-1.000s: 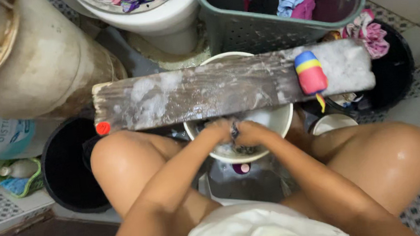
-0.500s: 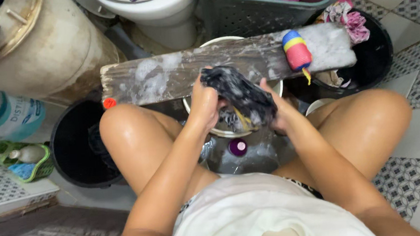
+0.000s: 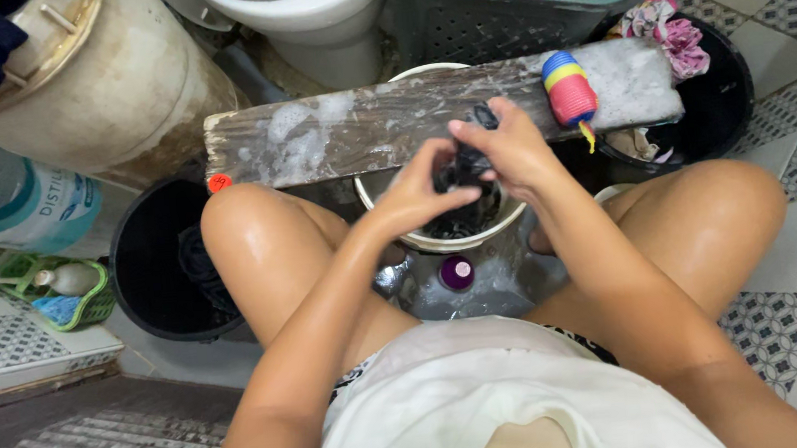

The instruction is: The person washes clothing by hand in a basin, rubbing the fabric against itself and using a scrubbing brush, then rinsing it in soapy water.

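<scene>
Both your hands are closed on the dark cloth (image 3: 467, 173), bunched between them. Your left hand (image 3: 414, 199) has its grip wrapped around the nearer part of the wad, thumb across the top; your right hand (image 3: 506, 149) pinches the far part, fingers curled over it. The cloth hangs just above the pale basin (image 3: 438, 240), at the near edge of the board (image 3: 335, 139), with its lower folds dipping toward the basin.

Judging by its shine and droop, the cloth is soaked: soft, limp, heavier than when dry, and probably slick with soap. It will sag wherever you leave it unsupported, so a gathered handful in each grip looks firmer than a hold on a loose edge.

The board lies across the basin, streaked with suds. A striped brush (image 3: 569, 87) in blue, yellow and red rests on its right part, near your right hand. Your bare knees sit either side of the basin, and a purple-capped bottle (image 3: 457, 272) stands on the wet floor between them.

Further out, a black bucket (image 3: 151, 272) stands by your left knee and another black tub (image 3: 725, 103) sits past the board's right end, with flowered fabric (image 3: 672, 32) on its rim. A green laundry basket (image 3: 496, 17) with clothes stands beyond the board.
</scene>
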